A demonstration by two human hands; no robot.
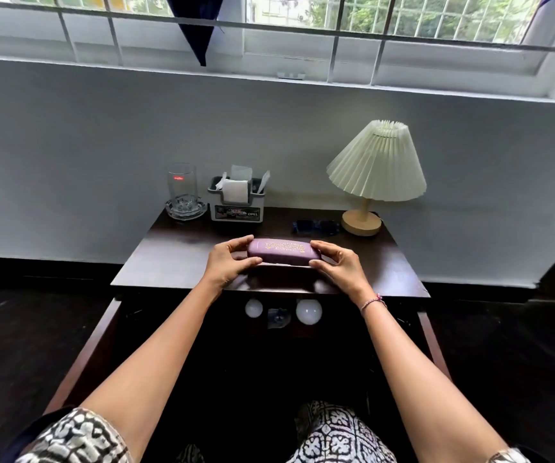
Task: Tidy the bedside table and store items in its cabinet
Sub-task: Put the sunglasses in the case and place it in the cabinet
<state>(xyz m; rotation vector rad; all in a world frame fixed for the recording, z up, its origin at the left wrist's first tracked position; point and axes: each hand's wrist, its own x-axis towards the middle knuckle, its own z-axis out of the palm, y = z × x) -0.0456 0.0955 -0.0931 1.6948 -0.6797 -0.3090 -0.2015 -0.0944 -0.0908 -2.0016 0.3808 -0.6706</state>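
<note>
A purple glasses case (282,251) with gold lettering lies near the front middle of the dark wooden bedside table (176,255). My left hand (231,262) grips its left end and my right hand (336,264) grips its right end, thumbs along the front. Dark blue sunglasses (316,226) lie behind the case, apart from it. Below the tabletop the cabinet stands open, with two white bulbs (308,311) and a small clear object (278,317) inside.
At the back left a tall glass (182,188) stands in a glass ashtray (186,208). Beside it sits a grey holder (236,208) with tissue. A pleated lamp (374,168) stands at the back right. Open cabinet doors (95,349) flank my knees.
</note>
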